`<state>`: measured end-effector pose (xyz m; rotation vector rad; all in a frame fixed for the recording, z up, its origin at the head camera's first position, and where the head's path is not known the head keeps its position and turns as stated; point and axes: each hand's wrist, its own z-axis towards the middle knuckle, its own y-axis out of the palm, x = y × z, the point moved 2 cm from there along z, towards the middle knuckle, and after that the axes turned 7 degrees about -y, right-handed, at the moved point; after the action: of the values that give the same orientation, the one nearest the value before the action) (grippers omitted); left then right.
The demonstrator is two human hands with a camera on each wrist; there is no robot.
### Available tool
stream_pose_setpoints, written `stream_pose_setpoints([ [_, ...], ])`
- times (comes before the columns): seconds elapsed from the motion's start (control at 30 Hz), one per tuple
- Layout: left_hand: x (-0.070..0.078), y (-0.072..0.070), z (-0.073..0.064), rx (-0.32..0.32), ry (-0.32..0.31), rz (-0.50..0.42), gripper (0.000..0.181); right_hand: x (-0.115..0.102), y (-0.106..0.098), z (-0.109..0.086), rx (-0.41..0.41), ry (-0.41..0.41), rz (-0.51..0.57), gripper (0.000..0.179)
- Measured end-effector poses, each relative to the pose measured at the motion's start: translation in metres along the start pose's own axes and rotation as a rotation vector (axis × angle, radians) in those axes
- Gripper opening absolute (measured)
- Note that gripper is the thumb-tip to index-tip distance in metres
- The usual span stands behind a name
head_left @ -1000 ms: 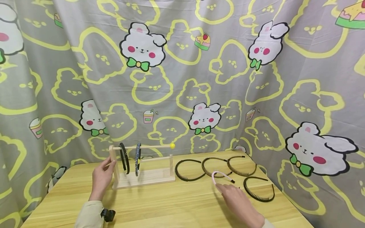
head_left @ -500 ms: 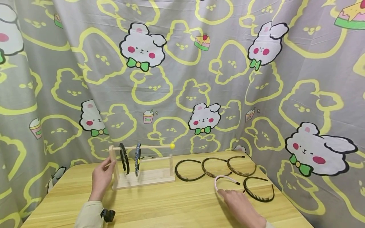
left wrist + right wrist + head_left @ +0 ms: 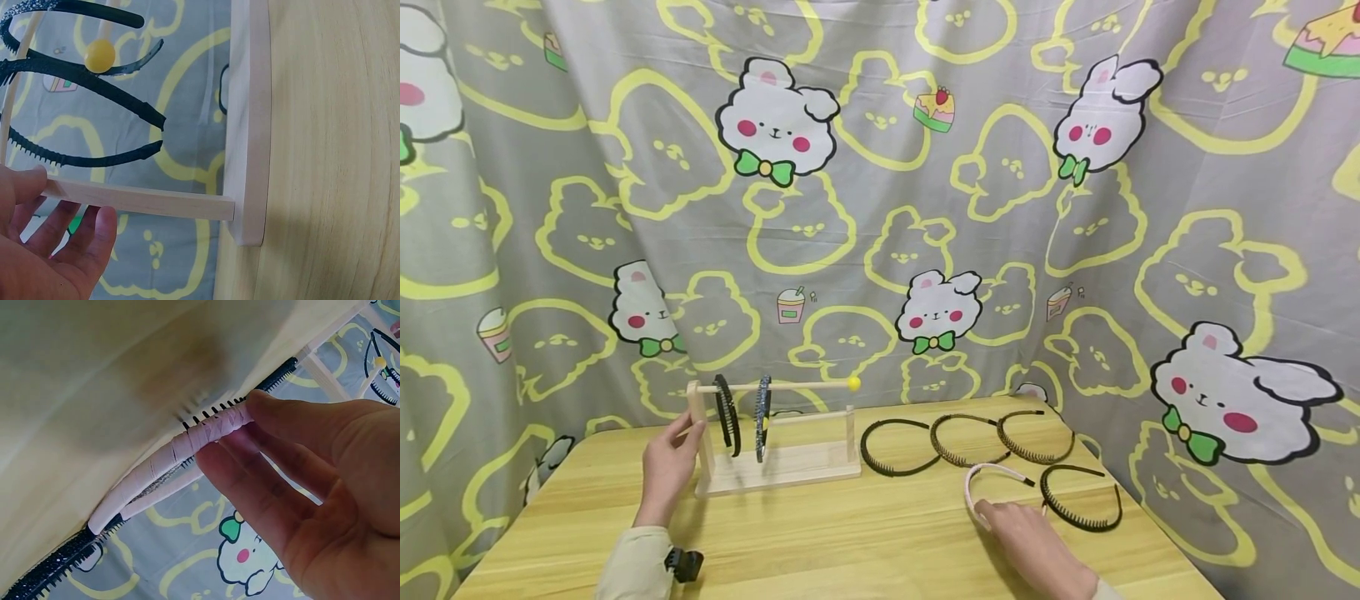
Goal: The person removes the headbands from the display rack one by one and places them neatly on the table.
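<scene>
My left hand (image 3: 668, 467) grips the left upright of a wooden rack (image 3: 778, 479), thumb on one side and fingers on the other; the left wrist view shows that post (image 3: 140, 197) closely. On the rack's upper rod hang a black toothed headband (image 3: 727, 417) and a glittery blue one (image 3: 762, 433). My right hand (image 3: 1030, 542) pinches a pink headband (image 3: 973, 485) by its curved part, low over the table, its open ends pointing right. In the right wrist view the wrapped pink band (image 3: 150, 464) shows dark teeth along its inner side, between thumb and fingertips.
Several dark toothed headbands lie right of the rack: one near it (image 3: 872, 462), two further along the back, and one (image 3: 1078, 521) close to the right hand. A yellow ball (image 3: 854, 384) caps the rod's right end. A patterned curtain (image 3: 880, 208) hangs behind the wooden table (image 3: 805, 550).
My right hand has moved slightly right and down with the pink headband, which now lies flatter and closer to the table. My left hand has stayed on the rack's post.
</scene>
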<state>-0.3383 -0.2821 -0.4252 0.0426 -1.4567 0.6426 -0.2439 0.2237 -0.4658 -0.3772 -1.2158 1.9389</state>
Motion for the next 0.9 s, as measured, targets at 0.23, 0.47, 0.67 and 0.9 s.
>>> stream_pose_setpoints([
  [0.23, 0.000, -0.001, -0.001, -0.002, -0.004, -0.007, 0.057, 0.001, 0.001, 0.001, -0.029, 0.040, 0.020, 0.025],
  [0.47, 0.000, -0.001, 0.000, 0.010, 0.006, -0.009, 0.056, 0.002, 0.001, 0.002, -0.024, 0.017, -0.001, 0.026],
  [0.67, -0.001, 0.000, 0.002, 0.026, 0.014, 0.016, 0.054, 0.002, 0.000, 0.005, -0.045, 0.017, 0.013, 0.026],
  [0.9, 0.000, 0.000, 0.003, 0.005, 0.005, 0.000, 0.056, -0.005, -0.008, 0.027, -0.059, 0.059, 0.063, 0.019],
])
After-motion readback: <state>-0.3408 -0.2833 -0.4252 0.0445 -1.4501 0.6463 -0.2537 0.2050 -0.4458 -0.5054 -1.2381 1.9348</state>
